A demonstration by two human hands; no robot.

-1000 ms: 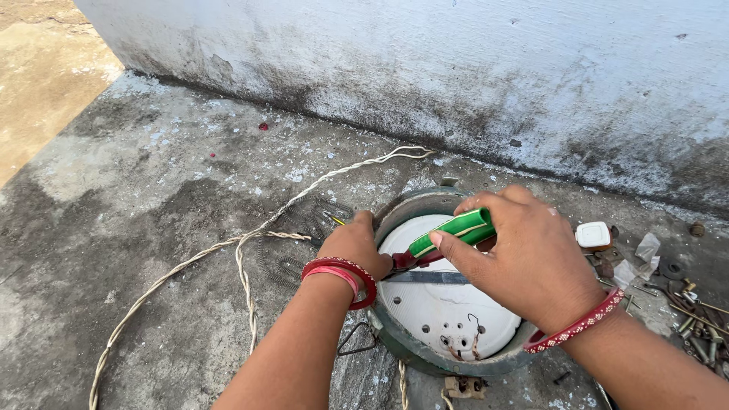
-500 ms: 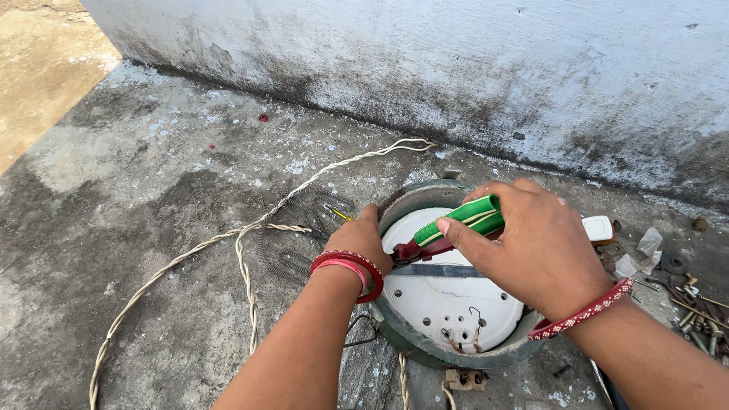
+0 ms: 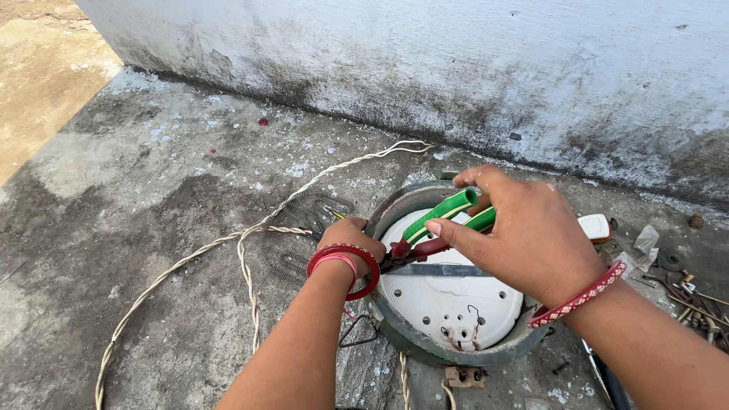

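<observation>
Item: round heater body — grey metal casing with a white ceramic plate set inside it, sitting on the concrete floor close to the stained white wall.

My right hand: closed round the green handles of a pair of pliers, thumb pressed along the lower handle. The reddish jaws point left and meet the casing's left edge, right beside my other hand; what they bite on is hidden, so I cannot tell.

My left hand: fingers curled over the casing's left rim, gripping it or something small there — the fingertips are out of sight.

Fittings on the plate: a dark metal strip lies across the middle; near the lower edge a few short wire ends stick up from holes, apparently loose.

Loose parts: a coiled heating element lies on the floor just left of the casing, outside the plate's grooves. A twisted white cord trails away across the floor. A small white block sits right of the casing, with scrap screws and bits further right.

State of work, as I judge it: body opened, element out, wire ends unjoined; the pliers are engaged at the rim. Seating the coil and connecting the cord look undone.
</observation>
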